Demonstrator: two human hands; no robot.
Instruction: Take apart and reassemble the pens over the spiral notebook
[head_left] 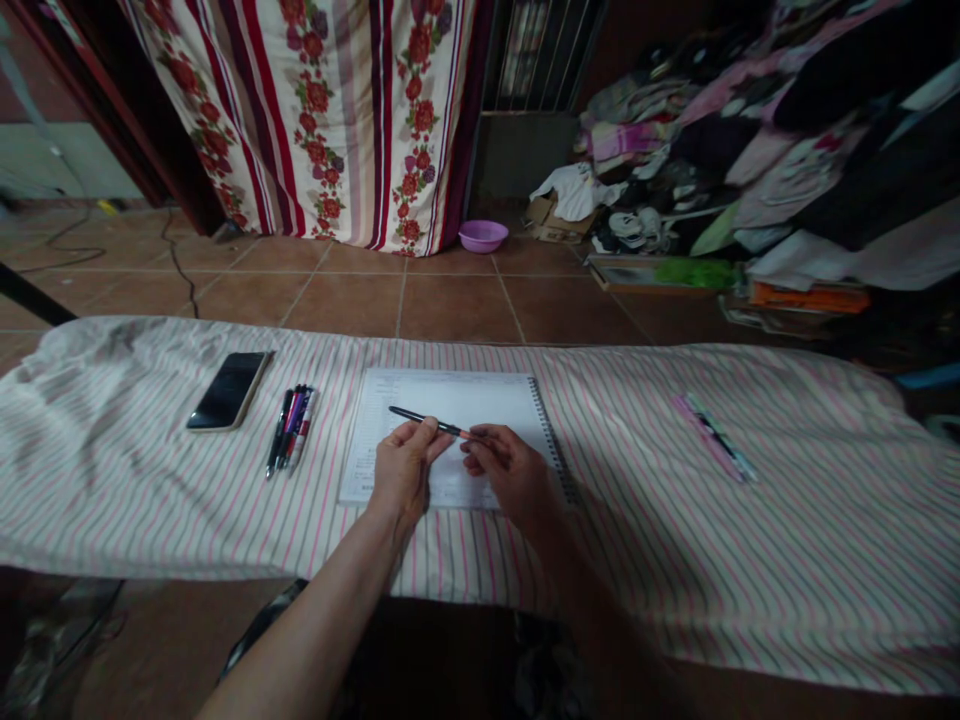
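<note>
My left hand (403, 468) and my right hand (510, 470) hover over a spiral-bound notebook (457, 400) that lies open on a striped cloth (675, 520). Both hands pinch a thin dark pen (420, 416). The left fingers grip its middle and the right fingertips hold its orange-tipped end. The pen lies nearly level, its free end pointing left above the page.
Several pens (291, 428) and a dark phone (229, 390) lie left of the notebook. Pink and green pens (714, 437) rest at the right. Beyond the cloth are tiled floor, a purple bowl (482, 236), a floral curtain (337, 110) and a heap of clothes (750, 150).
</note>
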